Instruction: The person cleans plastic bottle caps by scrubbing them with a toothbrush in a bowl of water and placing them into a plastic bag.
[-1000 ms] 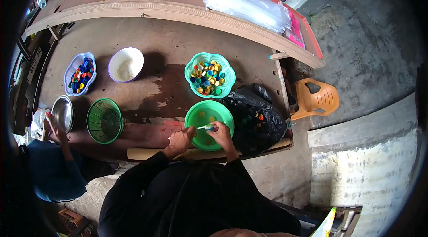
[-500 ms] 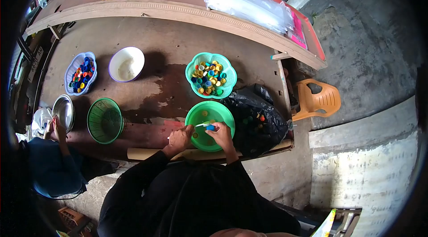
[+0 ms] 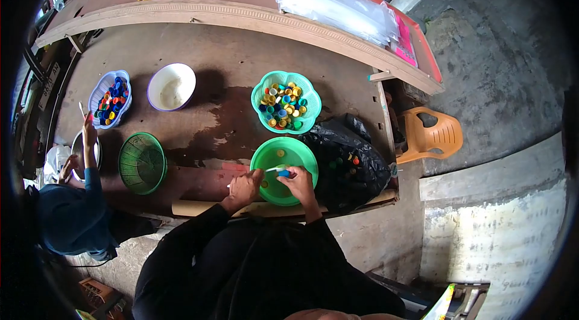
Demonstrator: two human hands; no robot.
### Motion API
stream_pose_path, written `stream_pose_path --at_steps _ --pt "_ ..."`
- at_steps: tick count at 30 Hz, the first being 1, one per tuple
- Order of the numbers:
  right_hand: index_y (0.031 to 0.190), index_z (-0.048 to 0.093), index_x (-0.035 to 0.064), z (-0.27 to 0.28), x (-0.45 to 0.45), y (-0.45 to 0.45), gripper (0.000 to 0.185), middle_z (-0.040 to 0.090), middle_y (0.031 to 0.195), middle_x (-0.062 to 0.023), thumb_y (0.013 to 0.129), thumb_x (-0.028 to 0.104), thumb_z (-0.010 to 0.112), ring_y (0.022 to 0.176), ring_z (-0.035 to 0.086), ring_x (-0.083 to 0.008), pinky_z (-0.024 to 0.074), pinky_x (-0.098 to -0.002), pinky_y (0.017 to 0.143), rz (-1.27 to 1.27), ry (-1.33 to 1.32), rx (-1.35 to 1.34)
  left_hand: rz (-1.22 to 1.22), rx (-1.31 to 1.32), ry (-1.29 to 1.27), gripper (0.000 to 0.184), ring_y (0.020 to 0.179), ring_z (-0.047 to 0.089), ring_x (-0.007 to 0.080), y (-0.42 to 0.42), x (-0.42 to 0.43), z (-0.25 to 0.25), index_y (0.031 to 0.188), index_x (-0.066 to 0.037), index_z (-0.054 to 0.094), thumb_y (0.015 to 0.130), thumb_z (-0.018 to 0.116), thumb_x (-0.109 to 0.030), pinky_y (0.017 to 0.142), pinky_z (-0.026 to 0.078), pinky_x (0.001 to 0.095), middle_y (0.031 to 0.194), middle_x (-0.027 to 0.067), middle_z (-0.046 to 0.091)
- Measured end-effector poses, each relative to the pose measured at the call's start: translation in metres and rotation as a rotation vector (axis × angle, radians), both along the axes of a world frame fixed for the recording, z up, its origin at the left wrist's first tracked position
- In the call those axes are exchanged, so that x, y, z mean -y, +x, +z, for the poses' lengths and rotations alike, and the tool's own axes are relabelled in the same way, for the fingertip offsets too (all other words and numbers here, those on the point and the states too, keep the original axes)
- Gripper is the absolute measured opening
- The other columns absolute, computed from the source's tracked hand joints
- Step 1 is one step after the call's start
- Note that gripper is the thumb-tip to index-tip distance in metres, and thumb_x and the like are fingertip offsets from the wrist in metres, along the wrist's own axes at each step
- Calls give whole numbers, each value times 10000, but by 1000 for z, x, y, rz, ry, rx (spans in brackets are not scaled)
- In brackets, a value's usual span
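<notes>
My left hand (image 3: pixel 243 190) is closed round a toothbrush (image 3: pixel 273 169), a slim pale one. Its head meets a blue bottle cap (image 3: pixel 284 173) pinched in the fingers of my right hand (image 3: pixel 299 184). Both hands are over a green basin (image 3: pixel 258 150) of water, where a few yellowish caps lie. Just beyond it stands a turquoise scalloped basket (image 3: pixel 259 88) full of gold, blue and green caps. To the right of the basin a black plastic bag (image 3: pixel 368 178) lies open with more caps inside.
At left are a green basket (image 3: pixel 122 166), a white bowl (image 3: pixel 155 88), a lilac basket (image 3: pixel 93 100) of caps and a metal bowl (image 3: pixel 77 145). A co-worker (image 3: pixel 72 211) raises a thin stick there. A raised shelf (image 3: pixel 151 15) spans the back; an orange chair (image 3: pixel 443 133) stands right.
The co-worker's one hand has risen from the metal bowl toward the lilac basket, holding a thin stick. My own hands have barely moved, still with the brush at the blue cap.
</notes>
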State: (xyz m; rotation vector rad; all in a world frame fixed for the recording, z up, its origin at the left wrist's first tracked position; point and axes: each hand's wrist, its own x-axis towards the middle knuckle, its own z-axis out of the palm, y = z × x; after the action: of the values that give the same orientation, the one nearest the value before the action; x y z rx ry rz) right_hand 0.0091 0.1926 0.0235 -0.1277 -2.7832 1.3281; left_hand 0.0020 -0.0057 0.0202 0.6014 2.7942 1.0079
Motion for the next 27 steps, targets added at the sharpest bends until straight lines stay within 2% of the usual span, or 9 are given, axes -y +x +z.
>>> stream_pose_path --at_steps 3,7,9,10,12,20,23,25,27 --pt "856 632 -11 11 3 1 312 633 776 -90 654 169 787 677 598 -143 485 -274 635 -2 41 61 -24 -13 -28 154 622 615 350 3 -5 -12 933 -104 462 886 476 -249 529 479 469 773 145 624" --pt "900 605 -14 -12 -4 0 279 637 844 -75 735 169 736 720 612 -169 499 -278 677 -6 -163 -19 34 83 -137 157 624 616 350 -7 -2 0 934 -106 470 892 467 -258 532 478 477 772 146 623" --pt "953 576 6 -13 -6 0 197 630 939 -87 835 153 634 821 626 -213 505 -314 749 -154 -816 285 55 -15 11 168 624 616 349 -4 -5 -9 943 -108 478 894 463 -268 527 479 479 772 143 624" --pt "953 576 6 -13 -7 1 197 630 939 -87 835 153 634 821 626 -213 505 -314 749 -155 -817 283 53 -16 11 168 624 616 349 -2 -7 -13 943 -108 478 894 463 -268 527 479 479 772 143 624" --pt "983 560 32 -8 -8 3 137 613 1001 -115 888 129 548 926 612 -248 490 -357 826 -114 -1266 421 22 9 -58 166 630 617 347 -1 -8 -17 942 -110 480 894 462 -268 529 483 473 772 140 622" --pt "1028 551 79 -32 -9 9 150 603 1033 -94 903 158 526 940 600 -227 482 -361 831 -197 -1349 487 -24 -23 -29 178 644 619 349 4 -6 -14 934 -91 454 891 463 -263 527 486 469 787 145 613" --pt "1053 548 60 -47 -15 4 190 603 1032 -83 903 175 529 900 604 -204 491 -331 793 -272 -1068 446 -27 25 -69 185 651 619 350 3 0 -19 938 -81 447 891 464 -259 532 484 473 793 148 613" --pt "1074 541 29 -54 -20 2 235 606 1030 -84 899 185 538 882 606 -183 497 -303 753 -255 -708 360 -26 71 -94 185 655 619 351 6 2 -20 939 -78 445 892 464 -256 538 483 476 794 147 613" --pt "1070 543 19 -56 -23 -3 243 609 1026 -84 900 193 538 877 607 -179 499 -298 740 -222 -636 343 -18 61 -87 183 667 618 356 6 4 -21 952 -78 445 890 467 -249 547 481 482 791 150 612"
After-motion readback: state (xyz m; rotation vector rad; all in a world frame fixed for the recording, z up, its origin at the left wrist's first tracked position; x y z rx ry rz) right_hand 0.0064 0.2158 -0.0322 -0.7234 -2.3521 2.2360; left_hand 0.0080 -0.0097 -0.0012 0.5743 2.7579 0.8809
